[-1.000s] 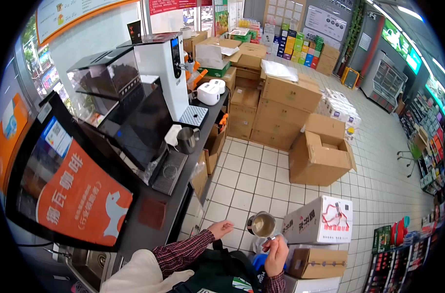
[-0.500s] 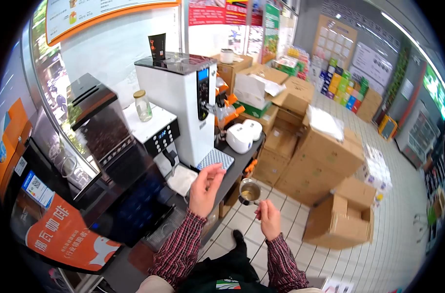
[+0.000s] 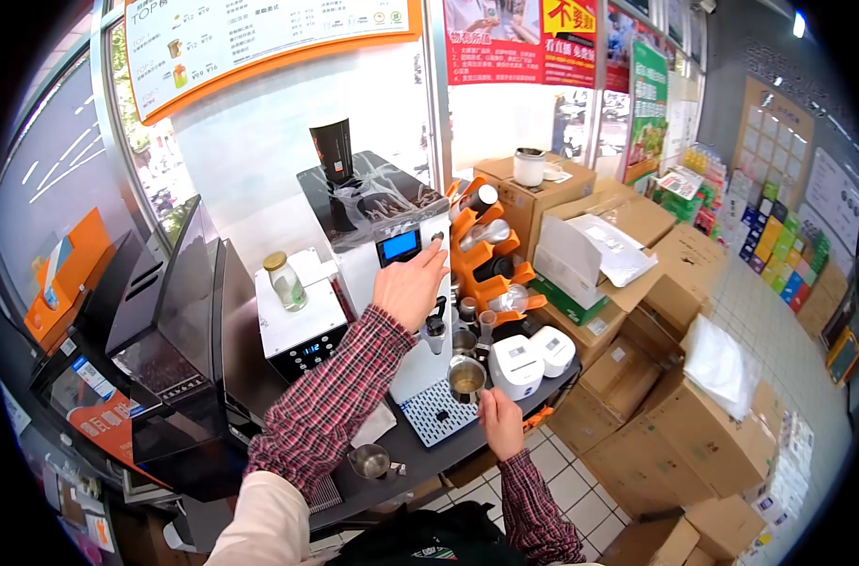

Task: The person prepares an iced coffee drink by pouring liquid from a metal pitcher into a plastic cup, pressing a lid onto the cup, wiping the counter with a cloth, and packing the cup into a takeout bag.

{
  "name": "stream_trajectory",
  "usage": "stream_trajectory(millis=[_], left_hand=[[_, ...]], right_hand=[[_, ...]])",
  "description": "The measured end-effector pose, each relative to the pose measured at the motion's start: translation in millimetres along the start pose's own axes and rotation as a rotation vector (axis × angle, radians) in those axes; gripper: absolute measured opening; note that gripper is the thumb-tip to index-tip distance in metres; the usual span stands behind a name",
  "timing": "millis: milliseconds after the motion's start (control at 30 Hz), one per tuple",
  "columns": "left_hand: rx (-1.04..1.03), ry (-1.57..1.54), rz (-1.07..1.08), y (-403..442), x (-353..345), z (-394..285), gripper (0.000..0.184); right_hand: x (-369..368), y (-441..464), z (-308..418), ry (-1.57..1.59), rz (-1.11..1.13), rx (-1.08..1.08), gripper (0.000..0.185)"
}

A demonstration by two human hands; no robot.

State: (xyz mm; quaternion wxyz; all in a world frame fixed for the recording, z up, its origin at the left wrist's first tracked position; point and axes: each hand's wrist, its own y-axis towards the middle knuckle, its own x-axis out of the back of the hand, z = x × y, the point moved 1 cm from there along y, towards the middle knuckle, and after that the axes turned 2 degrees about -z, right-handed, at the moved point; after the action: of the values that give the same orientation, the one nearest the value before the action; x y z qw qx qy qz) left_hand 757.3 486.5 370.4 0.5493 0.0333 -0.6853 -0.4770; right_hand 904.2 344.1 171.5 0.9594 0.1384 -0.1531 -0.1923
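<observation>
My left hand reaches up to the front of a tall white dispenser. Its fingers are extended, a fingertip at or close to a round knob beside the lit blue display. My right hand grips the handle of a small steel pitcher with a little yellowish-brown liquid at the bottom. The pitcher is upright near the perforated drip tray, to the lower right of the black-topped spout. Whether it touches anything behind it I cannot tell.
Another steel cup stands on the dark counter. A lidded glass jar sits on a white machine. An orange rack with bottles and two white appliances are on the right. Cardboard boxes crowd the floor beyond.
My left hand has moved from above the counter up to the dispenser's front panel. My right hand has carried the pitcher toward the drip tray. The view has shifted toward the machines.
</observation>
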Motion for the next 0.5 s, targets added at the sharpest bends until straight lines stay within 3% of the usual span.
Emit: stream_trajectory(millis=[333, 500], left_hand=[[-0.313, 0.448, 0.227, 15.0, 11.3, 6.7, 0.037], [-0.338, 0.514, 0.269, 16.3, 10.9, 6.9, 0.037]], right_hand=[[-9.3, 47.9, -14.6, 0.156, 0.156, -0.018, 0.032], [-13.9, 54.1, -17.5, 0.144, 0.208, -0.036, 0.033]])
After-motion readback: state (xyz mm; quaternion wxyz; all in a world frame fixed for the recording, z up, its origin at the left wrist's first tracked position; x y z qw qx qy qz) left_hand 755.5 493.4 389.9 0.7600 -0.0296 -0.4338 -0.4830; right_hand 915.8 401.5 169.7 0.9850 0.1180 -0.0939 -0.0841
